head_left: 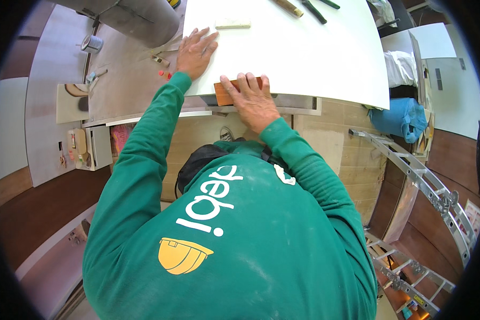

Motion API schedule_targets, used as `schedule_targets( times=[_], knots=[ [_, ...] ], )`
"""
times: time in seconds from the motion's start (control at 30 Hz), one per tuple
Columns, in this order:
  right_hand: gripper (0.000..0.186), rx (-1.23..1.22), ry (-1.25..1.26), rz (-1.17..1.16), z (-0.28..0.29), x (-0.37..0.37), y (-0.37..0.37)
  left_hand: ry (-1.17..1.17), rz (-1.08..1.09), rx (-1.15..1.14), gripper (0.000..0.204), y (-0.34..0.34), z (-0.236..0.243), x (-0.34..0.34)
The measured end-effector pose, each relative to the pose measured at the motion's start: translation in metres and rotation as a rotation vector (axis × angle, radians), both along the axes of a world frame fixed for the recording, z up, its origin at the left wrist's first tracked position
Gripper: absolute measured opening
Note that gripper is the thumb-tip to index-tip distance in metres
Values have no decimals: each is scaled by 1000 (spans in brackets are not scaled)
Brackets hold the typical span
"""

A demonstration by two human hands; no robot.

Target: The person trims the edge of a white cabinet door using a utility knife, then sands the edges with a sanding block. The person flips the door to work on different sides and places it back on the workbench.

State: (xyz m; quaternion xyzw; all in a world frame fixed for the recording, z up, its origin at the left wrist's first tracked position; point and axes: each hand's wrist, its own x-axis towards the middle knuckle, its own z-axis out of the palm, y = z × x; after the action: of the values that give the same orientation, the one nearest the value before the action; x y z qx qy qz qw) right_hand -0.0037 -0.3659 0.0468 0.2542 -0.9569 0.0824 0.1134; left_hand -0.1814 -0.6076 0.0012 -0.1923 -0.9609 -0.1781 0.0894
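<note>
My left hand [196, 53] lies with fingers spread on the left edge of a large white panel [309, 58]. At the panel's near edge, my right hand [252, 101] is closed over a flat reddish-brown block [223, 94]. The block touches or overlaps that edge; its underside is hidden. Beyond my hands, a thin pale strip-shaped block [233, 24] rests on the panel. Farther off lie a wooden-handled tool [288, 7] and a tool with dark green handles [314, 12], both cut off by the top rim.
Left of the panel is a dusty worktop [128, 80] with a paint can [92, 44], a brush [97, 76] and a big grey cylinder [144, 21]. On the right stand an aluminium ladder [421, 173] and a blue bag [402, 118]. Tiled floor [325, 133] shows below the panel.
</note>
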Motion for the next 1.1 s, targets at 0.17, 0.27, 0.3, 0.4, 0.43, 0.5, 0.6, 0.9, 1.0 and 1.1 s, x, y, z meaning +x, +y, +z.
schedule_targets(
  times=[0.17, 0.27, 0.3, 0.4, 0.43, 0.5, 0.6, 0.9, 1.0, 1.1],
  knots=[
    [99, 82, -17, -145, -8, 30, 108, -54, -129, 169, 49, -25, -5, 1],
    [95, 70, -133, -329, -13, 51, 194, -85, 11, 272, 55, -53, -3, 48],
    [95, 90, -131, -339, -13, 52, 197, -156, 47, 398, 58, -64, -5, 60],
    [97, 95, -156, -328, -10, 49, 179, -407, 115, 718, 64, -88, -15, 97],
    [98, 121, -149, -280, -9, 44, 150, -510, 116, 780, 66, -89, -7, 108],
    [102, 97, -92, -199, -15, 34, 71, -607, 108, 842, 67, -92, -5, 111],
    [89, 119, -171, -201, -2, 10, -39, -678, 132, 924, 67, -93, -7, 108],
    [88, 48, -227, -191, 7, 10, 24, -887, 174, 965, 66, -109, 6, 96],
    [92, 60, -185, -299, 6, 28, 94, -828, 140, 871, 70, -110, 2, 97],
    [91, 123, -157, -281, -3, 25, 88, -807, 170, 864, 70, -104, 2, 101]
  ],
)
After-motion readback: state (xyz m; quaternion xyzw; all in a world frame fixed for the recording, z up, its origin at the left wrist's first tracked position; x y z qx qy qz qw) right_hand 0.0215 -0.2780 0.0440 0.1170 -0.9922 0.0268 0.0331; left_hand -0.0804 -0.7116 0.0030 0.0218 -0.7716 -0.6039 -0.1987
